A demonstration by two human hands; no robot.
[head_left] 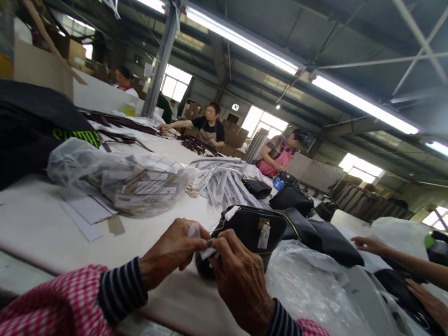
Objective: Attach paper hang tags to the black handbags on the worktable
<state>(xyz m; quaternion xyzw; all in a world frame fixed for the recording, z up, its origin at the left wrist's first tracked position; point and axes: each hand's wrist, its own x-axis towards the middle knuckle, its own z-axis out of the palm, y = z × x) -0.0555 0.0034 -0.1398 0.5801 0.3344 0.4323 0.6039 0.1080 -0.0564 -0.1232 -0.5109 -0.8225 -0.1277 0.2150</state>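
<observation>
A black handbag (250, 222) with a gold-coloured clasp stands on the white table in front of me. White wrapping hangs over the clasp, and another white wrapped piece sits at its top left corner. At the bag's left side my left hand (177, 246) pinches a thin white wrapping strip (193, 230) between thumb and forefinger. My right hand (241, 278) meets it there, fingers closed on the same white wrapping and covering the bag's lower part. Exactly what lies under the fingertips is hidden.
Clear plastic bags (300, 279) lie right of the handbag, beside a grey machine (370, 308). More black bags (293, 200) and wrapped straps (222, 181) lie behind. At left are a plastic-wrapped bundle (145, 186) and black cloth (18, 128). A co-worker's hands (427, 302) reach in from the right.
</observation>
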